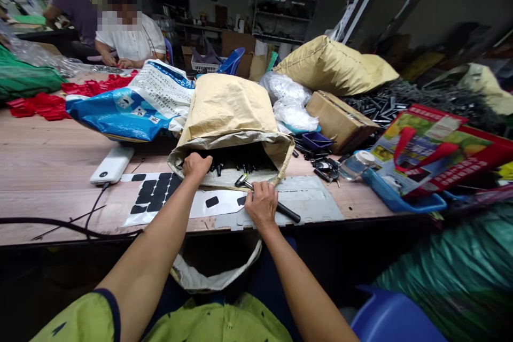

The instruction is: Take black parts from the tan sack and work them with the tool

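Observation:
A beige woven sack (230, 109) lies on the table with its mouth toward me, and black parts (219, 169) show inside. At the left side of the mouth is my left hand (196, 164), fingers curled; what they hold, if anything, is hidden. My right hand (262, 203) rests by the lower right rim with its fingers bent over a hammer (289, 212), whose head touches the sack's edge. Whether those fingers grip the hammer or the rim is unclear. Under my left forearm lies a white sheet with black rounded pads (154, 192).
Around the sack are a blue-and-white bag (140, 101), a white power bank (112, 165) with a cable, a wooden block (340, 120), a clear jar (356, 164) and a blue tray (404, 200) holding a red bag. A person in white (130, 37) sits across the table.

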Tool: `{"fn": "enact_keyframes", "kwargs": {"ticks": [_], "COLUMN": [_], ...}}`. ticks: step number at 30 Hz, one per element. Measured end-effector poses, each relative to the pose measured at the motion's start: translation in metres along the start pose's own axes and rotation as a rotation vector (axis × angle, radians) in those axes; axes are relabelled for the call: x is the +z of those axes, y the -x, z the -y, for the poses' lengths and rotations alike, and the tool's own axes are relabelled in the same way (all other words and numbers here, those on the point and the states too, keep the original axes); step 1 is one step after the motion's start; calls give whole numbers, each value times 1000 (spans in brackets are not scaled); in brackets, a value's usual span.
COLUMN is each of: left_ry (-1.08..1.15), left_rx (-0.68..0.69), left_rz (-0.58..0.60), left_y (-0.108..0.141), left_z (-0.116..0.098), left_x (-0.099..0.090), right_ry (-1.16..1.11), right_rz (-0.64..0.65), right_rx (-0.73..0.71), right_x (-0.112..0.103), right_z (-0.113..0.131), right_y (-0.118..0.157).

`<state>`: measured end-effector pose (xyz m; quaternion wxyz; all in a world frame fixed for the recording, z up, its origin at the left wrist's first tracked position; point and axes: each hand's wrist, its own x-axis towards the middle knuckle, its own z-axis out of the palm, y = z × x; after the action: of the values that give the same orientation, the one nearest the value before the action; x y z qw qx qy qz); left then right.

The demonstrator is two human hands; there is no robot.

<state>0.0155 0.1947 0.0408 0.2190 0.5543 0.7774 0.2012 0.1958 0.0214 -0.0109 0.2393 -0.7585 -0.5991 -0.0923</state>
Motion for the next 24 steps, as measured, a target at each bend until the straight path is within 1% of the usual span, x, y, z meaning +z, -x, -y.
{"fn": "enact_keyframes", "kwargs": {"ticks": [3, 4, 6, 8, 10, 11, 13, 14, 15, 16, 17, 20, 22, 24], "left_ry": [-14, -24, -44, -26, 43, 84, 144, 156, 160, 160, 160, 169, 183, 190], "left_rx": [-59, -52, 22, 167, 366, 479, 701, 779, 830, 854, 857, 847, 845, 844], "left_rz": [28, 35, 16, -43, -81, -60, 52, 115, 166, 197, 202, 165, 161, 186], "left_y": [-2, 1, 12, 31, 55, 67, 88, 96, 102, 106, 108, 109, 106, 103], "left_z": [-2, -1, 2, 9, 21, 29, 46, 54, 62, 68, 73, 79, 79, 79], "left_x": [3, 2, -2, -8, -11, -11, -6, -1, 4, 10, 16, 30, 35, 36], "right_ry": [-11, -15, -15, -6, 5, 7, 5, 5, 8, 13, 20, 34, 16, -37], "right_rz": [3, 3, -9, -26, -32, -31, -37, -46, -56, -67, -75, -82, -66, -50], "right_rx": [-1, 3, 28, 74, 115, 124, 124, 121, 122, 128, 136, 138, 86, 12], "right_x": [0, -1, -2, -2, -2, -2, 0, 1, 1, 1, 1, -3, -8, -14], "right_z": [0, 1, 2, 2, 2, 2, 1, 1, 1, 1, 1, 0, -2, -4], "right_y": [0, 0, 1, 2, 2, 2, 2, 1, 1, 1, 0, 1, 3, 8]}}
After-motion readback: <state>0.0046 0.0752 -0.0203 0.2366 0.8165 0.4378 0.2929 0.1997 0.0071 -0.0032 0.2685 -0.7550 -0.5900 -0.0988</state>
